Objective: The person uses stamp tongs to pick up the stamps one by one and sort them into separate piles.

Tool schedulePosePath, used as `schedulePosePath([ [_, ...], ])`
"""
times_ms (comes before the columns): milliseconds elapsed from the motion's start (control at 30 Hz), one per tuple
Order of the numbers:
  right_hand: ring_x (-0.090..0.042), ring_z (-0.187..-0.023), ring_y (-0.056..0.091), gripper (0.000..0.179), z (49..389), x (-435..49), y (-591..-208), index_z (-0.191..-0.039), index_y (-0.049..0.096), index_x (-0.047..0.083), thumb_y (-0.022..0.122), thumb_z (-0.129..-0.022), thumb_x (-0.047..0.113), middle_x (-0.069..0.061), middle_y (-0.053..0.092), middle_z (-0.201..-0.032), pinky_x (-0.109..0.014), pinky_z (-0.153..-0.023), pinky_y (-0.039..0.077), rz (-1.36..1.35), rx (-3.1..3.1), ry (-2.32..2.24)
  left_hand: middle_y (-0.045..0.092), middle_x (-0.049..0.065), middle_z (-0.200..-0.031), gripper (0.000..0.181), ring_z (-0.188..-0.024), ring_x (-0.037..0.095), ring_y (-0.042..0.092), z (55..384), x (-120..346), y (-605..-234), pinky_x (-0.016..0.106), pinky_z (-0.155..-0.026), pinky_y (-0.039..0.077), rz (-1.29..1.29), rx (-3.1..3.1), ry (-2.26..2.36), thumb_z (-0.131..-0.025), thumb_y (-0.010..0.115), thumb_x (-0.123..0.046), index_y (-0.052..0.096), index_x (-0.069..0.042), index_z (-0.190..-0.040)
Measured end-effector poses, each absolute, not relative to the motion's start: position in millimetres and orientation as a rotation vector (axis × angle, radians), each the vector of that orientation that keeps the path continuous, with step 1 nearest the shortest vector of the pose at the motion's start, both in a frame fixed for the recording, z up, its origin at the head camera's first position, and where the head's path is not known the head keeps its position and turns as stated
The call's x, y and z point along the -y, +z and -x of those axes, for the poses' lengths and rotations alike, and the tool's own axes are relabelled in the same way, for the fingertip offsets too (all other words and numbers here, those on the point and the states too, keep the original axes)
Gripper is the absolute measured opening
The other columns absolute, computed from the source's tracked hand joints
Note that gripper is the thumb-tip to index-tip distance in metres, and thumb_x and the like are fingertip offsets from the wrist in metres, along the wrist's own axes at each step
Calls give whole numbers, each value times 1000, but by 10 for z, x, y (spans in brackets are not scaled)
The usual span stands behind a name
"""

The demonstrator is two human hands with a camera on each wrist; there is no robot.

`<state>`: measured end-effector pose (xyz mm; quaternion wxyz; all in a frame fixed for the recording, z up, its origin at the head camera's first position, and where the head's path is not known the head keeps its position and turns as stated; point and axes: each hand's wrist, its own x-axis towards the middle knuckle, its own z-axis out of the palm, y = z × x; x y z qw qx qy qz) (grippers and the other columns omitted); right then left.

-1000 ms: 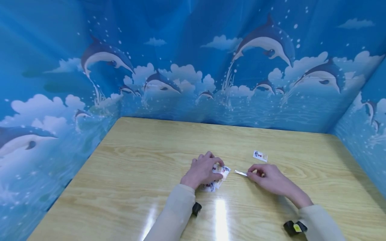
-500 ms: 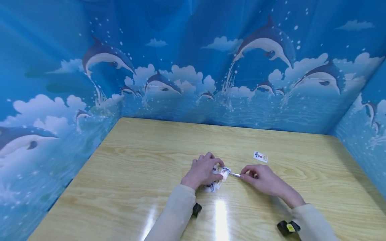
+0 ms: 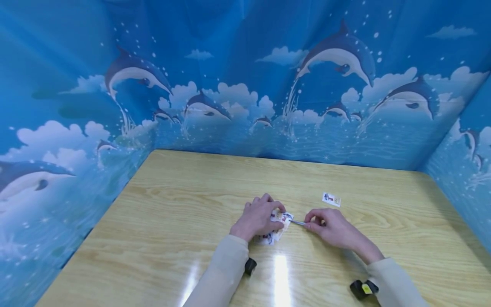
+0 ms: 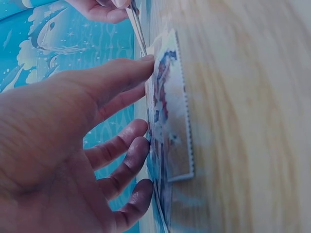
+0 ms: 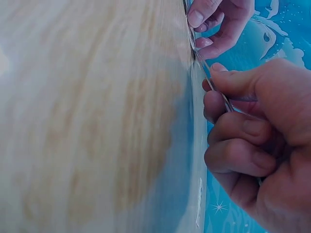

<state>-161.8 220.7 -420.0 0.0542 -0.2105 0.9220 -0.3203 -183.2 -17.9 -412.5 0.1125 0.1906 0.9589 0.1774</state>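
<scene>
Several postage stamps (image 3: 284, 222) with perforated edges lie overlapping on the table. My left hand (image 3: 256, 217) rests its fingertips and thumb on them, covering part of the pile. In the left wrist view, the fingers are spread and a stamp (image 4: 179, 131) shows its toothed edge beyond the fingertips. My right hand (image 3: 334, 228) pinches metal tweezers (image 3: 298, 222) between thumb and fingers. The tweezers' tips reach the right edge of the top stamp, close to my left thumb; I cannot tell whether they grip it. One stamp (image 3: 331, 199) lies apart, behind my right hand.
The wood-grain table (image 3: 184, 196) extends around both hands. A blue dolphin-printed curtain (image 3: 238, 128) hangs behind the table and along both sides. Black camera mounts (image 3: 361, 290) sit at the wrists, close to the tabletop.
My right hand has moved left with the tweezers, bringing their tips from a gap beside the pile to the top stamp's edge. My left hand has stayed in place.
</scene>
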Motion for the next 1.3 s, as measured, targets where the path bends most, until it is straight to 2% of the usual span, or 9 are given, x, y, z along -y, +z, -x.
schedulePosePath([
  [200,-2,-62,46,4,1606,-2213,-4168,-96,74,14,72,-94,17,7,59,-71,-23,-57,40,623,-2801,-992,56,1,-135,40,-115,22,54,1835,192,-4108,45,-99,44,-585,-2811,500,-92,74,-43,65,-36,-131],
  [400,-4,-64,45,5,1542,-2272,-4163,-98,74,13,71,-94,15,6,57,-72,-23,-58,39,529,-2816,-985,60,1,-133,42,-116,21,56,1806,230,-4097,47,-103,46,-603,-2763,556,-93,73,-40,64,-31,-133],
  [600,-5,-66,46,5,1504,-2361,-4164,-98,74,14,71,-94,15,5,57,-74,-24,-60,40,458,-2841,-994,61,0,-126,38,-108,16,56,1809,316,-4088,37,-93,50,-607,-2766,640,-93,74,-36,68,-27,-129],
  [767,-5,-65,46,6,1510,-2445,-4120,-99,74,13,71,-94,13,3,57,-75,-24,-58,40,441,-2864,-1016,60,1,-121,36,-104,16,54,1866,374,-4064,33,-89,51,-599,-2767,711,-92,76,-32,69,-24,-127],
  [1033,-5,-61,43,7,1508,-2543,-4095,-101,74,13,70,-96,14,1,54,-75,-24,-53,38,374,-2879,-1017,59,3,-114,36,-99,17,52,1929,498,-4087,35,-87,50,-554,-2801,683,-92,77,-32,70,-22,-125],
  [1300,-5,-63,44,5,1491,-2648,-4094,-99,74,13,71,-96,16,1,55,-74,-24,-56,37,327,-2948,-987,59,4,-116,37,-99,17,53,1990,566,-4095,37,-87,50,-506,-2775,636,-92,77,-33,69,-24,-126],
])
